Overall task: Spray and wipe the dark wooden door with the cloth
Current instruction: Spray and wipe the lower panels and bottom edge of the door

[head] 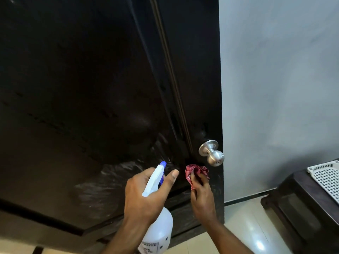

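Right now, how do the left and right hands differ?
The left hand grips the white spray bottle; the right hand holds the bunched red cloth. The left hand is farther from the knob; the right hand is just below it. Both face the dark door.

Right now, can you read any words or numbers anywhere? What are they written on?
"AYER": the end of a word on the label low on the spray bottle; its start is out of sight.
Smaller print under that word: too blurred to read.
Door, knob, cloth: no writing shows.
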